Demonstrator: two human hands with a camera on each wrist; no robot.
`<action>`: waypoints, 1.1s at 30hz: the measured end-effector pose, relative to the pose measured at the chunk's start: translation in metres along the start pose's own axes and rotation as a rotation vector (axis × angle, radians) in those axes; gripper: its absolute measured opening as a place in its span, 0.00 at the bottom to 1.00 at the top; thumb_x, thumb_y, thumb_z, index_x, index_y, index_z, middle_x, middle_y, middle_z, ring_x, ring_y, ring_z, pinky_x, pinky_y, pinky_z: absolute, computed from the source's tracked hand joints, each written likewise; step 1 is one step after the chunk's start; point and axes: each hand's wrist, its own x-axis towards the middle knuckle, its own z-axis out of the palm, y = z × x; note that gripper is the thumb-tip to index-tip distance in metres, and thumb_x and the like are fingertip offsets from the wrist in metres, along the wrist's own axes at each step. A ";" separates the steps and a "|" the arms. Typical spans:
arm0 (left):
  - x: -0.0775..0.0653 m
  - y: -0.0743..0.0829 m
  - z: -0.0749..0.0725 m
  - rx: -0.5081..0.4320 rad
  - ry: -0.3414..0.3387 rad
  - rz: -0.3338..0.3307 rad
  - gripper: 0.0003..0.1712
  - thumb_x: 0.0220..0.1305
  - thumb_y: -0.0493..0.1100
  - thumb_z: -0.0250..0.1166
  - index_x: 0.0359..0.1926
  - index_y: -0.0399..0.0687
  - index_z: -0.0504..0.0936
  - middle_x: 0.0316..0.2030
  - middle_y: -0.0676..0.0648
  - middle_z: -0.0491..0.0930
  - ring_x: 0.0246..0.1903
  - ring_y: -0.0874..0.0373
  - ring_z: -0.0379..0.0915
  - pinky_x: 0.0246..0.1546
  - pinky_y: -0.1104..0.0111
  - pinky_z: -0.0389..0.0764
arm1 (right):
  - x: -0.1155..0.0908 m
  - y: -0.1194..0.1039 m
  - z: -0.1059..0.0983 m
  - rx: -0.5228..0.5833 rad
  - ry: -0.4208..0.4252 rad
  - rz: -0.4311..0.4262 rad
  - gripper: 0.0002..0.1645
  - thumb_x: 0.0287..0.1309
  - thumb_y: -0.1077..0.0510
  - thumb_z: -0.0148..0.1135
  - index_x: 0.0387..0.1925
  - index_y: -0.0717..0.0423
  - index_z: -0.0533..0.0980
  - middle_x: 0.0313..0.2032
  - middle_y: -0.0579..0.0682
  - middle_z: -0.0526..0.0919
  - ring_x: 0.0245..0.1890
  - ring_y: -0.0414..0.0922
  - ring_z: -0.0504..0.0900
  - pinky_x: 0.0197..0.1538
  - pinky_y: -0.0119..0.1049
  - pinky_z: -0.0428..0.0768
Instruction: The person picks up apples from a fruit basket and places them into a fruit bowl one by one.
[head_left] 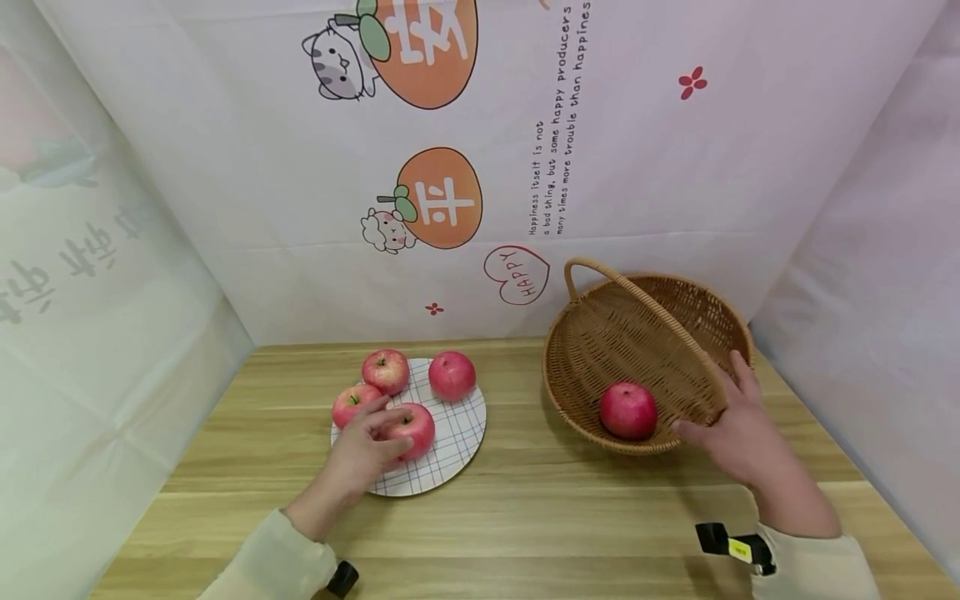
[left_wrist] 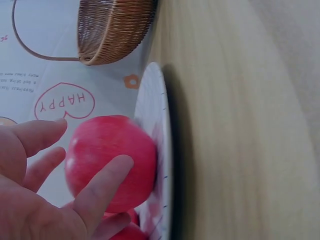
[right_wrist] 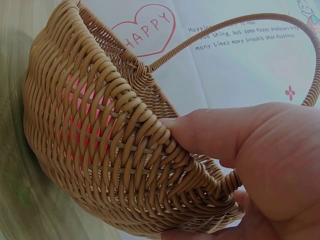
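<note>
In the head view, my left hand (head_left: 358, 454) is at the front red apple (head_left: 420, 429) on a round white plate (head_left: 453, 454) with a grid pattern. Its fingers are spread about the apple's left side. The left wrist view shows one finger across the near face of the apple (left_wrist: 112, 145); whether it presses is unclear. My right hand (head_left: 742, 433) grips the rim of a brown wicker basket (head_left: 637, 333) by the handle's base, thumb over the edge (right_wrist: 175, 125). The basket tilts toward me, with one red apple (head_left: 628, 411) inside.
Other apples share the plate: one at the back (head_left: 386, 372), one at the left (head_left: 352, 403) and a redder one (head_left: 452, 376) at the back right. Behind the wooden table (head_left: 517, 517) hangs a printed white cloth (head_left: 637, 167); white cloth also flanks both sides.
</note>
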 end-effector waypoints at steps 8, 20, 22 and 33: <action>-0.004 0.007 -0.007 -0.073 -0.041 -0.032 0.27 0.63 0.30 0.67 0.63 0.39 0.77 0.77 0.42 0.43 0.69 0.37 0.54 0.44 0.52 0.83 | 0.000 0.001 0.000 -0.006 -0.005 0.005 0.64 0.54 0.53 0.74 0.77 0.65 0.41 0.75 0.62 0.21 0.68 0.78 0.38 0.56 0.77 0.59; -0.014 0.032 -0.019 -0.074 -0.109 -0.008 0.31 0.65 0.32 0.67 0.68 0.39 0.72 0.77 0.42 0.40 0.66 0.34 0.59 0.45 0.51 0.82 | -0.001 -0.001 0.000 -0.007 -0.003 0.004 0.63 0.54 0.53 0.74 0.77 0.67 0.42 0.75 0.63 0.21 0.68 0.78 0.38 0.56 0.77 0.59; -0.014 0.036 -0.021 -0.085 -0.109 -0.002 0.31 0.65 0.33 0.68 0.68 0.39 0.72 0.77 0.43 0.40 0.67 0.34 0.56 0.46 0.51 0.82 | -0.001 -0.002 -0.001 -0.010 -0.003 0.005 0.64 0.54 0.54 0.74 0.76 0.68 0.42 0.75 0.64 0.22 0.68 0.79 0.39 0.56 0.77 0.59; -0.007 0.062 0.000 -0.146 -0.137 0.041 0.32 0.62 0.36 0.71 0.67 0.45 0.75 0.74 0.49 0.54 0.66 0.39 0.62 0.51 0.53 0.80 | -0.001 -0.004 -0.002 -0.014 -0.010 0.010 0.64 0.54 0.55 0.74 0.77 0.66 0.41 0.75 0.64 0.21 0.67 0.80 0.41 0.56 0.77 0.60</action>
